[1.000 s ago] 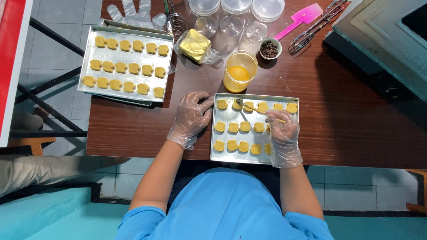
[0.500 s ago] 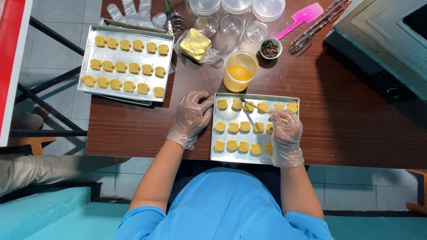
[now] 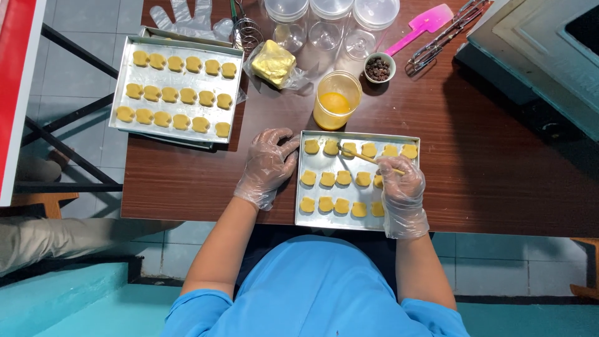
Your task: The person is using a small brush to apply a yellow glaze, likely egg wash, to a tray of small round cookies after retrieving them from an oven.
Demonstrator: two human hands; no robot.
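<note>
A metal baking tray (image 3: 312, 215) with several yellow dough pieces (image 3: 344, 178) in rows lies on the brown table in front of me. My right hand (image 3: 402, 187), in a clear plastic glove, grips a thin wooden-handled brush (image 3: 368, 159) whose tip rests on a piece in the top row. My gloved left hand (image 3: 268, 165) rests on the tray's left rim, fingers curled against it. A clear cup of yellow liquid (image 3: 337, 103) stands just beyond the tray.
A second tray (image 3: 121, 118) of dough pieces sits at the far left, overhanging the table edge. Behind are a wrapped yellow block (image 3: 272, 62), clear jars (image 3: 331, 25), a small bowl of dark bits (image 3: 378, 67), a pink spatula (image 3: 421, 25), beaters (image 3: 443, 43), a spare glove (image 3: 184, 19).
The brush tip has shifted slightly along the top row of pieces. My left hand stays on the tray's left rim.
</note>
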